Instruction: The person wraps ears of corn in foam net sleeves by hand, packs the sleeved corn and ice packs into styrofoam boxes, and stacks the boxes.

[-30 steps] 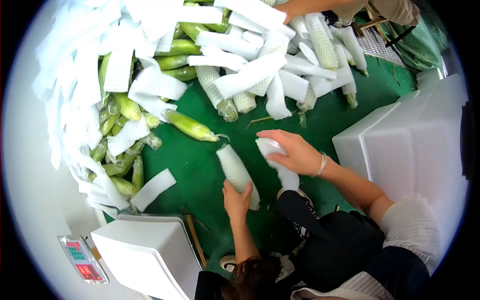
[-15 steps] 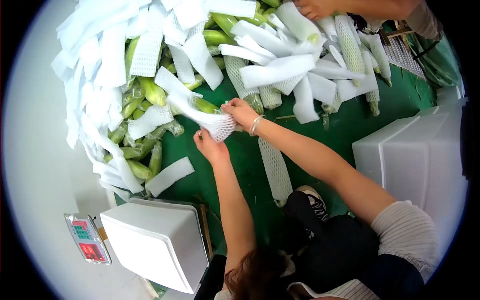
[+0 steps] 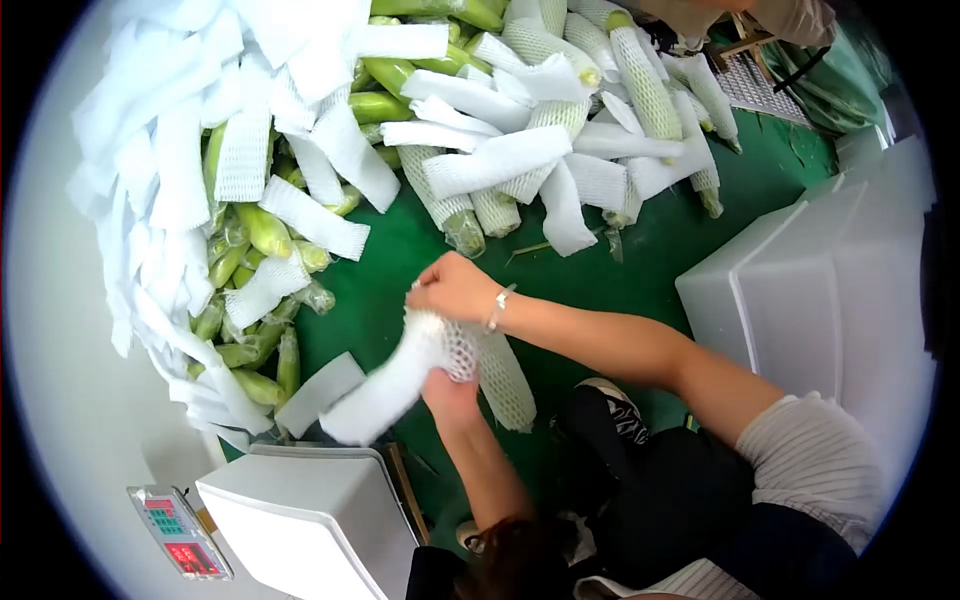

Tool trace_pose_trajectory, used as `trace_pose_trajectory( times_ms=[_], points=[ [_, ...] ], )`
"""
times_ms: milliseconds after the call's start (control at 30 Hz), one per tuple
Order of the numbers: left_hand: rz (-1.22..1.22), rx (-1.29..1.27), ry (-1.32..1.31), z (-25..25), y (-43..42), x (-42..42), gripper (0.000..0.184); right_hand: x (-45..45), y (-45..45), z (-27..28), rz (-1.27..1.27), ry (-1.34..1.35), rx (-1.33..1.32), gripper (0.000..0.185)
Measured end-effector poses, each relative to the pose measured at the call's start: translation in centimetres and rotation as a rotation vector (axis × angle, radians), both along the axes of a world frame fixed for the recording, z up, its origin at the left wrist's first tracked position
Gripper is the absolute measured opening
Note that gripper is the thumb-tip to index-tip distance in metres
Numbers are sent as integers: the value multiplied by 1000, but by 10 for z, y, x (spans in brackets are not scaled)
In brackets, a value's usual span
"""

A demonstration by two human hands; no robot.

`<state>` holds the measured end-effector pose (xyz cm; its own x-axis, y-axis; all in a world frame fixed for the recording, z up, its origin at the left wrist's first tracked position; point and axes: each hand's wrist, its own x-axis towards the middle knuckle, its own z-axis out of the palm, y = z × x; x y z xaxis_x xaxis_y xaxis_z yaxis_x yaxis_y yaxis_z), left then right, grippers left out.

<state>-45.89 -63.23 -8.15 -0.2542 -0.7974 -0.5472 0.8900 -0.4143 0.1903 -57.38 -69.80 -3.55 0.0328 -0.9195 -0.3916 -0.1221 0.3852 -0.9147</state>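
A white foam net sleeve [image 3: 385, 392] hangs between my hands, its mesh stretched wide near its upper end. My left hand [image 3: 452, 395] is closed round the stretched mesh from below. At the upper end, my right hand [image 3: 455, 288] has its fingers pinched together; whether they grip the sleeve or something inside it is hard to see. Motion blurs this area, and what the sleeve contains is hidden. Just behind my hands, a long vegetable in a foam net [image 3: 505, 385] lies on the green surface [image 3: 365, 305].
Film-wrapped green vegetables [image 3: 262, 230] lie heaped at left under many flat foam sleeves [image 3: 180, 150]. Netted ones [image 3: 645, 85] are piled at the back. A white box [image 3: 300, 520] and a scale [image 3: 180, 530] stand front left, a translucent bin [image 3: 800, 280] at right. Another person's sleeve [image 3: 795, 20] shows top right.
Both hands have come down and nearer with the foam sleeve, which now slants down to the left. The green vegetable by its opening no longer shows. The view has shifted; the other person's hand has moved away.
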Motion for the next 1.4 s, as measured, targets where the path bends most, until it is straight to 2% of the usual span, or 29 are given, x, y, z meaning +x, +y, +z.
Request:
trace_pose_trajectory(
  times_ms=[33, 100, 167, 233, 267, 300, 367, 433, 500, 533, 567, 600, 633, 667, 700, 733, 800, 867, 900, 967, 1067, 1100, 1167, 1200, 1233, 1300, 1333, 1367, 1400],
  points=[
    [60, 67, -107, 0, -17, 0, 37, 6, -13, -12, -88, -76, 25, 27],
    [38, -86, -286, 2, -41, 12, 39, 23, -29, -23, -276, -74, -130, 27],
    [143, -100, -748, -34, -68, 30, 33, 32, -40, -36, -277, -29, -83, 25],
    [88, -65, -1052, -68, -80, 45, 27, 43, -41, -93, -332, 187, 30, 26],
    [33, -127, -1356, -91, -81, 49, 22, 41, -34, -110, -284, 246, 59, 27],
    [-115, -36, -1604, -101, -81, 51, 26, 38, -26, -121, -235, 308, 84, 27],
    [249, -390, -1516, -113, -80, 46, 37, 44, -24, -109, -192, 404, 161, 29],
    [126, -357, -1431, -84, -75, 51, 46, 35, -17, -90, -66, 402, 215, 30],
    [121, -173, -674, -50, -77, 45, 49, 27, -8, -83, 359, 403, -99, 28],
    [-157, -272, -561, -55, -77, 55, 49, 10, 1, -48, 530, 372, -188, 28],
    [-207, -334, -838, -85, -85, 60, 53, -9, 8, -30, 395, 430, -430, 30],
    [-327, -331, -1124, -82, -83, 52, 57, -29, 16, -13, 255, 481, -670, 34],
    [-447, -325, -1408, -74, -82, 39, 63, -53, 19, 18, 104, 480, -561, 43],
    [-435, -279, -1427, -59, -79, 30, 73, -76, 20, 23, -160, 606, -627, 51],
    [-467, -288, -1430, -50, -74, 27, 73, -109, 13, 26, -269, 767, -734, 63],
    [-530, -334, -1532, -52, -68, 28, 74, -137, 0, 33, -376, 890, -599, 78],
    [-604, -385, -1640, -54, -48, 38, 74, -182, -32, 37, -578, 1146, -684, 95],
    [-721, -408, -1682, -47, -34, 42, 77, -218, -81, 16, -377, 1151, -655, 114],
    [-725, -424, -1692, -39, -30, 38, 77, -211, -87, 22, -396, 1147, -654, 114],
    [-696, -407, -2161, -22, -23, 31, 81, -188, -110, 31, 62, 1358, -255, 124],
    [-299, -704, -1813, -14, -49, 1, 84, -182, -134, 8, 229, 1479, -290, 127],
    [-256, -780, -1651, -19, -65, -18, 91, -182, -144, 4, 236, 1476, -293, 127],
    [-359, -713, -1443, -2, -100, -63, 101, -184, -162, -3, 183, 1512, -200, 114],
    [-449, -670, -1389, -8, -121, -79, 106, -180, -161, -11, 83, 1561, -226, 77],
    [-437, -740, -1349, -14, -139, -95, 109, -177, -158, -10, 74, 1574, -237, 77],
    [-391, -841, -1330, -17, -158, -123, 109, -172, -144, -4, 116, 1534, -249, 37],
    [-385, -852, -1320, -18, -157, -133, 109, -170, -130, -3, 100, 1533, -330, 26],
    [-346, -869, -1174, -15, -154, -144, 107, -169, -114, 1, 89, 1530, -412, 15],
    [-309, -877, -1033, -13, -150, -151, 106, -169, -103, 0, 91, 1535, -415, 15]
  ],
)
